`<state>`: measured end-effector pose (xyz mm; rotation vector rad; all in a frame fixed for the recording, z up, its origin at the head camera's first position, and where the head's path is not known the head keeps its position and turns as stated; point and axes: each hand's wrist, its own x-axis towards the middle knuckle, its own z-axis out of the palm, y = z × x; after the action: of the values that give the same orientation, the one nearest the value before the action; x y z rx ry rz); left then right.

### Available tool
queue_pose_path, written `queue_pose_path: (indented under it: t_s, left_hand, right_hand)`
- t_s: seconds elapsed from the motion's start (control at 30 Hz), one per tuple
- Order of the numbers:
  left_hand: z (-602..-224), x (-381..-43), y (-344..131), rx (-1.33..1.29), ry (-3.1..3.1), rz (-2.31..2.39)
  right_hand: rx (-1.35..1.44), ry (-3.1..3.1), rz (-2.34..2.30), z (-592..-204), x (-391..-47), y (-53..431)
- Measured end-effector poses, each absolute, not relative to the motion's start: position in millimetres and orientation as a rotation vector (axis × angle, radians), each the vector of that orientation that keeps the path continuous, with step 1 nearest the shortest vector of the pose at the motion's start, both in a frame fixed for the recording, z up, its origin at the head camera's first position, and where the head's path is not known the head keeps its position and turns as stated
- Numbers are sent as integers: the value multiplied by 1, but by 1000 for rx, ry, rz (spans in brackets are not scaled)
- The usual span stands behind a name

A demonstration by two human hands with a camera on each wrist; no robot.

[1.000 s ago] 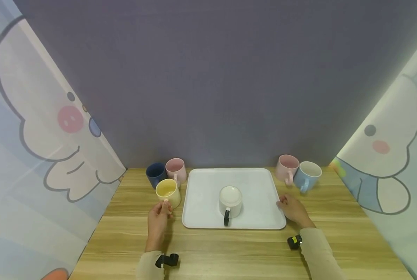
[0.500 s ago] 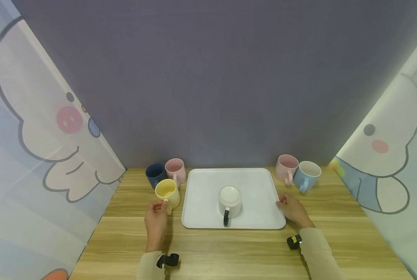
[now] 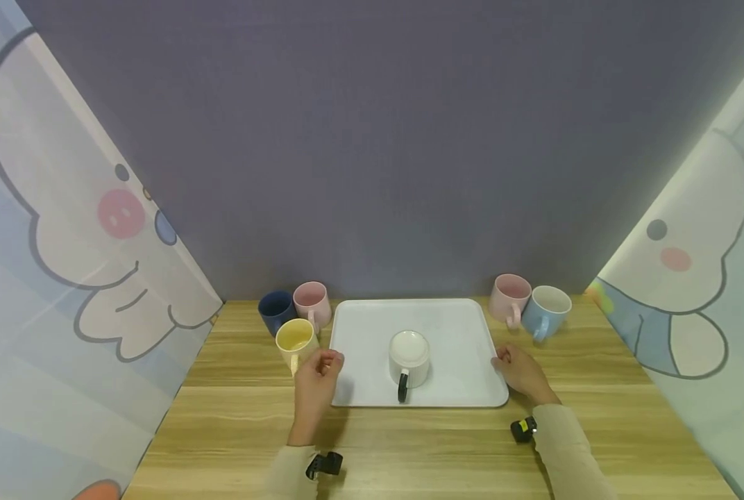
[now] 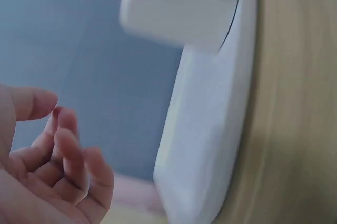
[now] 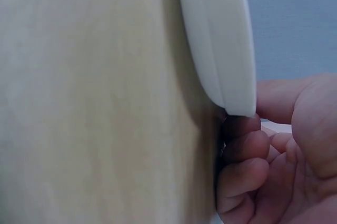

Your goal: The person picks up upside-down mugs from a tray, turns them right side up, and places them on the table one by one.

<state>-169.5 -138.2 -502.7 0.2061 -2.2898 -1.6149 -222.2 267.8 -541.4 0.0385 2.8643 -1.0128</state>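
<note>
In the head view my left hand [image 3: 316,389] hovers over the near left corner of a white tray [image 3: 456,347], just right of a yellow mug [image 3: 298,342]. Its fingers are loosely bent with nothing between them, as the left wrist view shows, thumb close to the index fingertip. My right hand [image 3: 525,375] pinches the tray's right edge. In the right wrist view the thumb lies at the rim and the curled fingers [image 5: 245,174] sit beneath it. A white mug [image 3: 409,357] with a black handle stands upside down on the tray, handle toward me.
Left of the tray, behind the yellow mug, stand a dark blue mug [image 3: 276,311] and a pink mug [image 3: 312,303]. At the back right are another pink mug [image 3: 508,300] and a light blue mug [image 3: 545,314]. A grey wall [image 3: 372,153] rises behind the wooden table [image 3: 422,451].
My left hand has let go of the yellow mug's handle and moved right, over to the tray's left corner. The right hand still grips the tray edge; the mugs have kept their places.
</note>
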Motion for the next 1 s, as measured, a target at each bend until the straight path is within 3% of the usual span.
queue_pose_path:
  t_s: [0.67,1.0]
  left_hand:
    - [-531,-167,-67,-313,-2588,-1674]
    - [-537,-171,-55,-249,-2608,-1846]
  right_hand:
    - [36,2870,-1005,-538,-222,267]
    - [50,2867,-1003,-540,-223,267]
